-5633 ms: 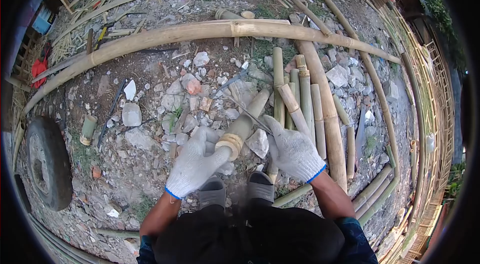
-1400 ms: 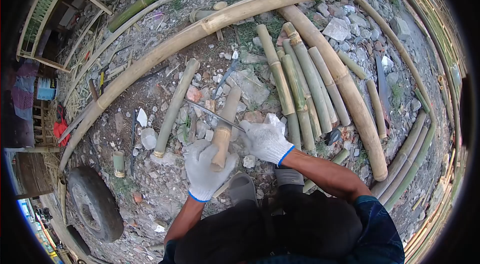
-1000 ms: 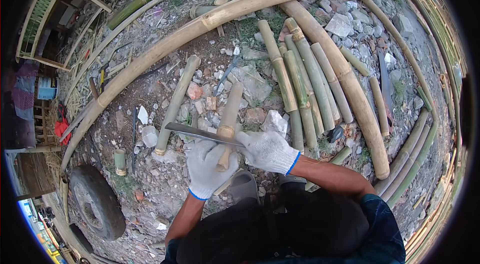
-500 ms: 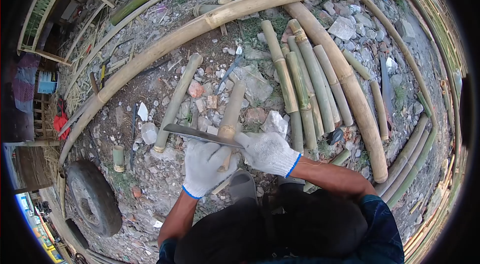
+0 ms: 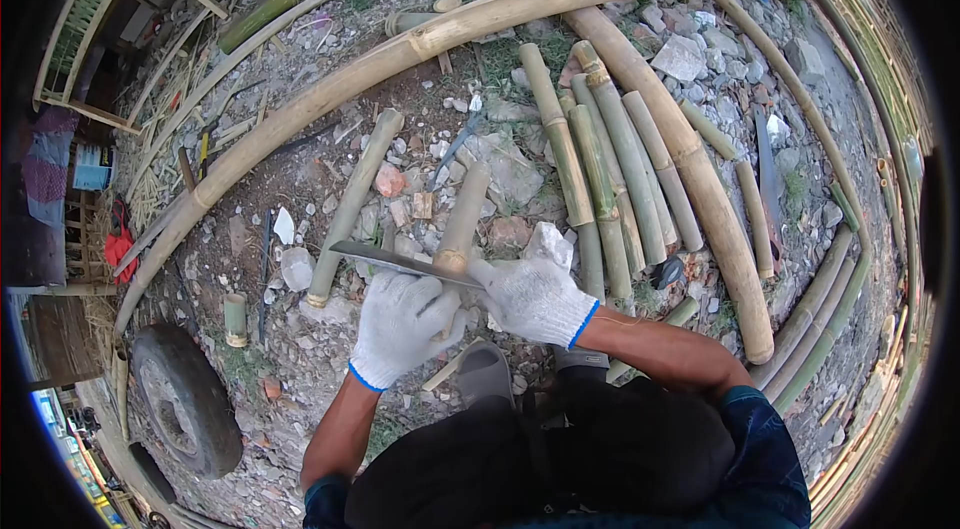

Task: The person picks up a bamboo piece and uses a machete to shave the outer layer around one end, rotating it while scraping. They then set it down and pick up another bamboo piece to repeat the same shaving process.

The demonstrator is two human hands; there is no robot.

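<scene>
Seen from above, a person crouches on rubble. The gloved left hand is wrapped tight round a short bamboo pointing to 12 o'clock. The gloved right hand, at 3 o'clock of it, grips a blade laid flat across the piece's node. Judged: trimming; next calls for a controlled push. The handle and the piece's near end are hidden under the gloves.
</scene>
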